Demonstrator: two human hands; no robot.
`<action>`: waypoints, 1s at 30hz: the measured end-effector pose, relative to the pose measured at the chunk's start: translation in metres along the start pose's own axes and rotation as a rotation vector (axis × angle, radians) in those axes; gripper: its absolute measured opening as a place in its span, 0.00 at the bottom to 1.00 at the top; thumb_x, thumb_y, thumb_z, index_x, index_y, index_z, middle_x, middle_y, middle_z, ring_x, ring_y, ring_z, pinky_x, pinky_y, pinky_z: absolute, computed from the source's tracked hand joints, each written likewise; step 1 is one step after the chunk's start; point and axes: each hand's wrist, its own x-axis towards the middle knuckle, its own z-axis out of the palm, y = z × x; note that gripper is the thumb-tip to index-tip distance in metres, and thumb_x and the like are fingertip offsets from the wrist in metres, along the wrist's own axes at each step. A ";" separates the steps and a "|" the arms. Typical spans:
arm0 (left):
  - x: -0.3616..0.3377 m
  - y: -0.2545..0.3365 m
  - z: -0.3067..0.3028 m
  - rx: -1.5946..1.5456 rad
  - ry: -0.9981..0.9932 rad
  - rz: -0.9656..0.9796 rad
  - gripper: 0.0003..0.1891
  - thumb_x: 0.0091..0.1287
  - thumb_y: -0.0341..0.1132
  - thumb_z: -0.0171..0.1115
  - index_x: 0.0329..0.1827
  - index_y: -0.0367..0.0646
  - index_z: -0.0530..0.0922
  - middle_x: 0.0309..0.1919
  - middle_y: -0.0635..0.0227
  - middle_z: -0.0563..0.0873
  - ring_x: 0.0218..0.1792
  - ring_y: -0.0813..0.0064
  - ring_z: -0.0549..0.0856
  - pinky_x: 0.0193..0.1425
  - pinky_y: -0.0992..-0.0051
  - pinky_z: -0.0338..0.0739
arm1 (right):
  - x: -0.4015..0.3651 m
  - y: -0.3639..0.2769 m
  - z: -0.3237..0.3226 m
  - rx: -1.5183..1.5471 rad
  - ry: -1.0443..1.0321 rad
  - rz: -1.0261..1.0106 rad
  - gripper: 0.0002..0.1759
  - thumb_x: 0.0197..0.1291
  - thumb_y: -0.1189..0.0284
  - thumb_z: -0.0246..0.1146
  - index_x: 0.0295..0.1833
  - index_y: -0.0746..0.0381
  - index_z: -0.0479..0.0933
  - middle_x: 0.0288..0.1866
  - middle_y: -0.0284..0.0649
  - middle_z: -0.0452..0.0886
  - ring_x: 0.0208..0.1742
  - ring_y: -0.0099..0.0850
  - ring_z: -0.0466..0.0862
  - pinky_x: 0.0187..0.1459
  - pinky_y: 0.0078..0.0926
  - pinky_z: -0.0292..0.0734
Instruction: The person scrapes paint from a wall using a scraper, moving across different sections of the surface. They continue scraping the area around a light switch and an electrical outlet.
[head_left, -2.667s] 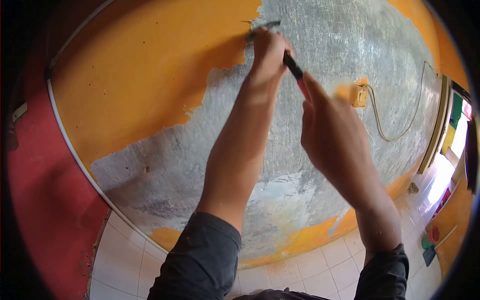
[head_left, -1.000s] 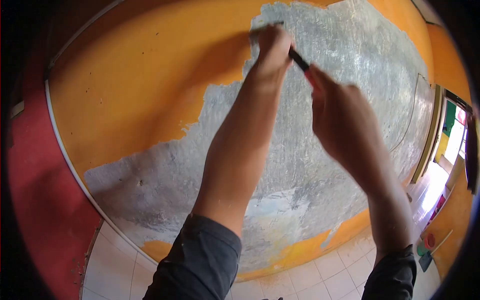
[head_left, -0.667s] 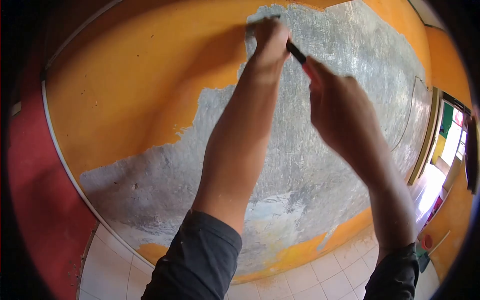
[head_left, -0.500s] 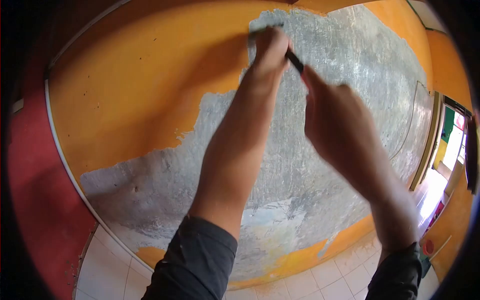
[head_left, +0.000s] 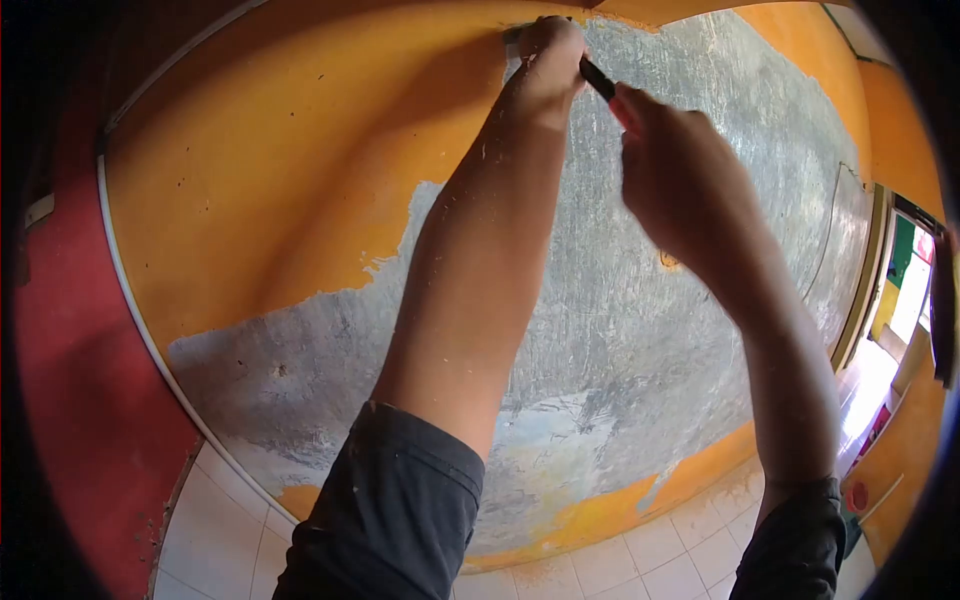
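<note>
My right hand (head_left: 685, 165) is closed around the red and black handle of a paint scraper (head_left: 597, 78). Higher up, my left hand (head_left: 552, 42) wraps the same tool close to its working end. The scraper's head is mostly hidden behind that hand, near the top of the wall. Under it, orange paint (head_left: 290, 170) meets a ragged edge of bare grey plaster (head_left: 640, 330). Small paint flecks lie on my left forearm, and an orange chip (head_left: 670, 260) shows beside my right wrist.
A white pipe (head_left: 130, 290) runs down the left corner beside a red wall (head_left: 85, 400). White floor tiles (head_left: 640, 560) with orange dust lie below. At the right are a bright doorway (head_left: 905, 290) and a dark container with a stick (head_left: 855, 500).
Both hands have moved up the wall with the scraper, the right one also slightly rightward. An orange chip now shows near my right wrist.
</note>
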 end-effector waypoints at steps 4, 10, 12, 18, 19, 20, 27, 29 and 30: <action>0.013 -0.052 -0.002 -0.002 -0.088 0.286 0.09 0.60 0.28 0.53 0.21 0.39 0.74 0.14 0.59 0.75 0.12 0.66 0.75 0.12 0.69 0.64 | -0.025 -0.014 -0.015 0.015 -0.193 0.104 0.20 0.63 0.77 0.52 0.60 0.67 0.74 0.30 0.60 0.82 0.32 0.56 0.85 0.37 0.53 0.79; 0.072 0.010 0.011 0.726 -0.232 -0.235 0.12 0.64 0.39 0.62 0.33 0.37 0.82 0.20 0.57 0.82 0.17 0.66 0.81 0.20 0.63 0.75 | -0.001 -0.016 0.007 -0.003 -0.120 0.108 0.22 0.61 0.78 0.51 0.61 0.65 0.73 0.31 0.58 0.83 0.35 0.56 0.85 0.39 0.53 0.80; -0.007 0.017 -0.016 0.143 -0.019 0.075 0.15 0.60 0.37 0.57 0.16 0.42 0.75 0.15 0.64 0.77 0.15 0.72 0.75 0.16 0.71 0.68 | 0.012 -0.014 0.007 0.023 -0.007 0.093 0.21 0.62 0.77 0.50 0.60 0.64 0.73 0.33 0.58 0.83 0.37 0.56 0.85 0.40 0.54 0.79; -0.020 -0.043 -0.009 -0.029 -0.086 0.110 0.14 0.66 0.35 0.53 0.22 0.41 0.73 0.15 0.64 0.75 0.15 0.71 0.76 0.16 0.71 0.68 | -0.042 -0.016 0.003 0.134 -0.101 0.198 0.19 0.65 0.74 0.53 0.62 0.60 0.75 0.30 0.58 0.83 0.35 0.58 0.84 0.40 0.53 0.78; -0.031 -0.063 -0.011 -0.258 -0.103 0.040 0.14 0.70 0.38 0.51 0.26 0.41 0.72 0.14 0.67 0.72 0.14 0.72 0.73 0.16 0.71 0.67 | -0.059 -0.019 0.001 0.193 -0.102 0.232 0.20 0.65 0.74 0.53 0.62 0.60 0.75 0.30 0.59 0.82 0.35 0.58 0.84 0.39 0.53 0.77; -0.044 -0.082 -0.016 -0.489 -0.114 -0.031 0.15 0.73 0.41 0.49 0.31 0.41 0.71 0.14 0.69 0.70 0.13 0.73 0.71 0.16 0.71 0.65 | -0.075 -0.022 0.000 0.251 -0.106 0.264 0.20 0.65 0.74 0.54 0.63 0.60 0.75 0.29 0.60 0.81 0.34 0.59 0.83 0.39 0.53 0.77; -0.122 -0.143 -0.069 -0.478 -0.213 -0.196 0.17 0.78 0.49 0.47 0.45 0.43 0.67 0.18 0.75 0.67 0.17 0.80 0.67 0.23 0.74 0.64 | -0.169 -0.031 0.023 1.674 -0.313 0.966 0.27 0.69 0.72 0.58 0.71 0.60 0.62 0.31 0.36 0.74 0.16 0.19 0.69 0.16 0.15 0.58; -0.125 -0.145 -0.072 -0.472 -0.250 -0.179 0.17 0.79 0.49 0.45 0.45 0.43 0.67 0.18 0.76 0.67 0.16 0.80 0.66 0.22 0.74 0.64 | -0.179 -0.023 0.044 1.944 -0.348 1.016 0.26 0.71 0.69 0.56 0.71 0.59 0.62 0.31 0.36 0.73 0.15 0.19 0.68 0.15 0.15 0.57; -0.121 -0.144 -0.073 -0.464 -0.248 -0.184 0.17 0.79 0.49 0.45 0.45 0.43 0.67 0.18 0.76 0.67 0.16 0.80 0.66 0.22 0.74 0.64 | -0.180 -0.021 0.052 2.210 -0.382 1.043 0.25 0.72 0.65 0.55 0.71 0.58 0.62 0.30 0.36 0.72 0.15 0.19 0.67 0.14 0.14 0.57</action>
